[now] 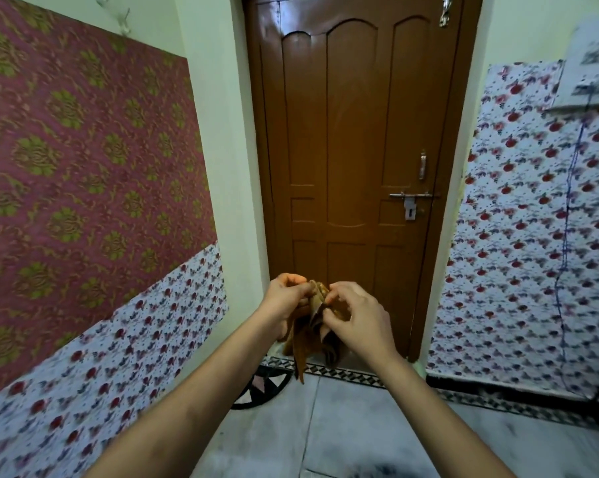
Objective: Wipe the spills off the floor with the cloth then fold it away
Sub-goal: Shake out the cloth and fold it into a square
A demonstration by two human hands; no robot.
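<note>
Head camera, looking down both outstretched arms: the left hand (286,298) pinches the upper edge of a brown cloth (312,334), lifted clear of the grey floor (325,426) so its loose strips hang free in front of a closed brown door (353,150). The right hand (355,320), its fingers (331,298) curled narrow, nips the same bunched top, likely gathering edges to fold. No spill shows on the visible tiles.

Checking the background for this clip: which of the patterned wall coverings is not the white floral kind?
The maroon covering with green-gold medallions, high on the left wall. The one below it and the one right of the door are white with small red flowers.
</note>
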